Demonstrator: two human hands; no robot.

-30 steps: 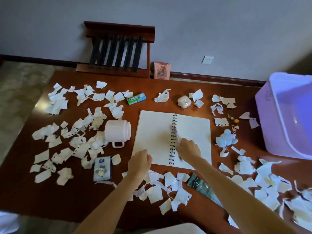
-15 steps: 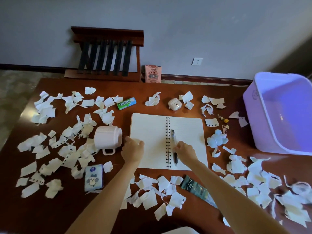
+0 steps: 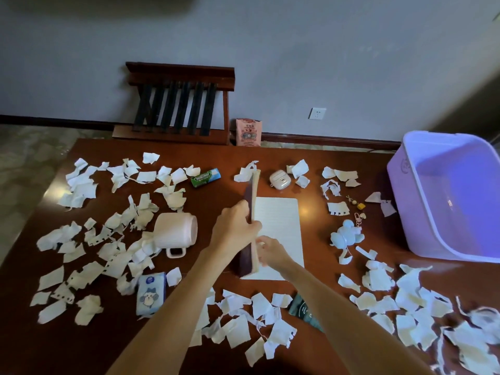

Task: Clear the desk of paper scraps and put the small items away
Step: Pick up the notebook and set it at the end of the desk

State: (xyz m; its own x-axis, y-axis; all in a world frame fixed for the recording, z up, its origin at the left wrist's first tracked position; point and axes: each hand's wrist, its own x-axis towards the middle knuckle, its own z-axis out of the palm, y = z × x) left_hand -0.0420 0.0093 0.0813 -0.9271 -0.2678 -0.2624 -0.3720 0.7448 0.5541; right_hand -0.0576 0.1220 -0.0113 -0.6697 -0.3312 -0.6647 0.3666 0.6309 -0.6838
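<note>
A spiral notebook lies mid-desk; its right page (image 3: pixel 278 226) is flat, while its dark-covered left half (image 3: pixel 250 201) stands upright. My left hand (image 3: pixel 235 228) grips that raised half from the left. Just right of its lower edge, my right hand (image 3: pixel 272 253) has curled, blurred fingers against the pages; whether they pinch anything is unclear. The pen is hidden. White paper scraps (image 3: pixel 89 239) cover the brown desk (image 3: pixel 221 190) on the left, along the front (image 3: pixel 243 320) and on the right (image 3: pixel 411 301).
A lilac tub (image 3: pixel 405 212) stands at the right edge. Around the notebook lie a tipped white mug (image 3: pixel 176 234), gum pack (image 3: pixel 204 177), earbud case (image 3: pixel 280 180), tissue pack (image 3: pixel 150 293), blue plush keychain (image 3: pixel 346 236), small charms (image 3: pixel 357 205) and dark packet (image 3: pixel 305 311).
My left hand has taken the notebook's left half and swung it up from flat to upright. My right hand drew back along the spine toward me; the pen is no longer visible.
</note>
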